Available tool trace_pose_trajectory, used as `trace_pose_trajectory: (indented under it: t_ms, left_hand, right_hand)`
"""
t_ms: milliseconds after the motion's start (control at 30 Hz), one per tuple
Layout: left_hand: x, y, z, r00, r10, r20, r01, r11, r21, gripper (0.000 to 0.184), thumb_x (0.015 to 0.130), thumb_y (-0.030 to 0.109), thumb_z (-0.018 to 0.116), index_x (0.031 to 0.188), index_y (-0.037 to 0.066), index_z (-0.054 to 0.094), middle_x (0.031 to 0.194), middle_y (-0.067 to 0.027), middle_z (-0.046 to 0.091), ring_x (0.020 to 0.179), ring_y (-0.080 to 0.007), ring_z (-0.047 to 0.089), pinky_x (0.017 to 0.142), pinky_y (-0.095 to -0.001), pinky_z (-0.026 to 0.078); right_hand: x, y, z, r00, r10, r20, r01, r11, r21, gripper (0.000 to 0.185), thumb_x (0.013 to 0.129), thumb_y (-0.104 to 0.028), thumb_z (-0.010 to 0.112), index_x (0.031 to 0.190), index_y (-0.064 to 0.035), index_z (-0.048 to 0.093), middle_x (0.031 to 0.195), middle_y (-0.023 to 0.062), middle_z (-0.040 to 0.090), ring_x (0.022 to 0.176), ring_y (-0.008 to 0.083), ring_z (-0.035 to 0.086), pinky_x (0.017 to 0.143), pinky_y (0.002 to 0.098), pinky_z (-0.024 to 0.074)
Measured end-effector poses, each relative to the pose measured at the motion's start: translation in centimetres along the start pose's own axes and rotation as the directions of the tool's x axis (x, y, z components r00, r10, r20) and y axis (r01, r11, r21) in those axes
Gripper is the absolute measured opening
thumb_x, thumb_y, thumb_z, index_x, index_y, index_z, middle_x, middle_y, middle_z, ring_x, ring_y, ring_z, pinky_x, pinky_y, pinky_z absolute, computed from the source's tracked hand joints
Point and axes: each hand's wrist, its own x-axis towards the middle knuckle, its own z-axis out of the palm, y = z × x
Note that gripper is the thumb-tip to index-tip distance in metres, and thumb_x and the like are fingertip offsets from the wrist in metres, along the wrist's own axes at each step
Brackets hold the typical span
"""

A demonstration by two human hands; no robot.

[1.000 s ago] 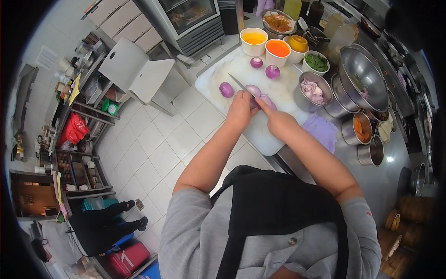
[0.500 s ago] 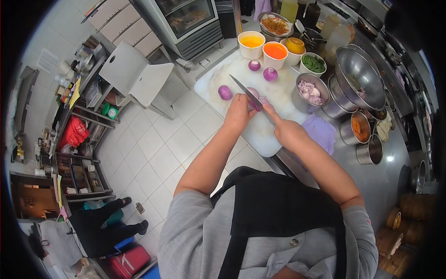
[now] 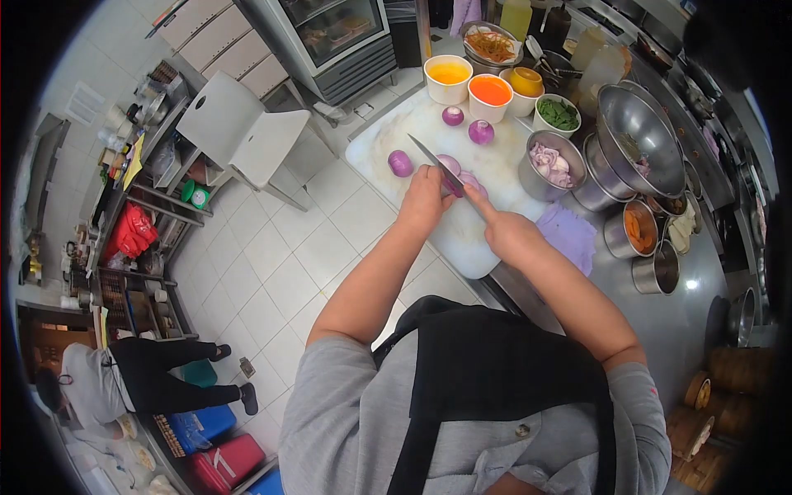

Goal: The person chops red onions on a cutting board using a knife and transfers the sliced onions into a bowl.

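My right hand (image 3: 511,233) is closed round the handle of a knife (image 3: 429,153), its index finger stretched along the blade. The blade points up and left over a white cutting board (image 3: 470,247). Close beside it, my left hand (image 3: 423,198) has its fingers curled on a piece of purple onion (image 3: 452,189), partly hidden by fingers and blade. Cut onion pieces (image 3: 448,165) lie just beyond the blade. A peeled whole onion (image 3: 400,163) rests left of the knife, and two more onions (image 3: 481,132) sit toward the far edge.
Tubs of yellow (image 3: 449,73) and orange (image 3: 491,91) liquid stand behind the board. To its right are a metal pot of onion pieces (image 3: 551,163), a purple cloth (image 3: 568,235) and a large steel bowl (image 3: 639,136). Another person (image 3: 157,375) bends over at the lower left.
Over the last second, my right hand has drawn back slightly to the right with the knife. The other person has shifted upward in view, showing a blue box.
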Motion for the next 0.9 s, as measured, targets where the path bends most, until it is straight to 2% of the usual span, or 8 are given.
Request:
trace_pose_trajectory:
  t_ms: [433,500,600,667,800,900]
  left_hand:
    - [-0.1,-0.1,-0.2,1.0,0.009,0.008,-0.009,1.0,-0.004,0.047,0.068,0.008,0.08,0.106,-0.001,0.053,0.106,-0.0197,0.055,0.1,-0.0385,0.056,0.087,-0.0423,0.048]
    - [0.1,0.0,0.2,1.0,0.027,0.005,-0.027,1.0,0.003,0.047,0.068,0.007,0.079,0.106,-0.001,0.053,0.106,-0.0198,0.055,0.1,-0.0385,0.056,0.087,-0.0424,0.048]
    - [0.0,-0.1,-0.1,0.998,0.05,-0.025,-0.049,0.999,0.01,0.046,0.068,0.007,0.079,0.105,-0.001,0.053,0.106,-0.0198,0.055,0.101,-0.0382,0.056,0.087,-0.0426,0.048]
    - [0.0,-0.2,-0.1,1.0,0.018,0.015,-0.018,1.0,0.002,0.046,0.068,0.007,0.079,0.106,0.0,0.053,0.106,-0.02,0.055,0.101,-0.0381,0.056,0.087,-0.0426,0.048]
    - [-0.5,-0.5,0.0,1.0,0.013,0.006,-0.012,1.0,-0.013,0.046,0.069,0.008,0.079,0.106,0.0,0.053,0.108,-0.02,0.055,0.102,-0.0381,0.056,0.087,-0.0425,0.049]
    - [-0.1,-0.5,0.0,1.0,0.02,-0.011,-0.02,1.0,-0.014,0.046,0.068,0.008,0.079,0.106,0.001,0.053,0.108,-0.0198,0.055,0.102,-0.0383,0.056,0.087,-0.0425,0.049]
  right_hand:
    - [2.5,-0.7,0.2,0.999,-0.035,-0.016,0.035,0.999,0.002,0.082,0.084,-0.005,0.048,0.153,-0.0341,0.013,0.081,0.0232,0.065,0.073,0.0379,0.064,0.069,0.0476,0.0501]
    - [4.3,0.1,1.3,0.999,-0.038,-0.032,0.038,0.999,0.004,0.082,0.084,-0.005,0.048,0.153,-0.0341,0.013,0.082,0.0231,0.065,0.073,0.038,0.065,0.069,0.0478,0.0501]
    - [5.8,0.4,1.6,0.983,-0.117,-0.138,0.122,0.992,0.029,0.082,0.084,-0.005,0.048,0.153,-0.0346,0.014,0.082,0.023,0.065,0.073,0.0383,0.064,0.069,0.0481,0.0499]
    - [4.6,0.2,0.9,0.988,-0.089,-0.122,0.101,0.99,0.096,0.082,0.085,-0.005,0.048,0.153,-0.0348,0.014,0.081,0.0237,0.065,0.073,0.0385,0.064,0.069,0.0483,0.0496]
    - [1.5,-0.2,-0.8,0.993,-0.045,-0.111,0.055,0.994,0.096,0.082,0.085,-0.006,0.048,0.153,-0.0347,0.012,0.08,0.0245,0.064,0.072,0.0386,0.064,0.07,0.0485,0.0494]
    - [0.6,0.3,-0.9,0.999,0.011,-0.04,-0.009,0.999,0.038,0.081,0.086,-0.006,0.048,0.153,-0.0357,0.013,0.085,0.0227,0.066,0.075,0.0378,0.066,0.069,0.0482,0.0509]
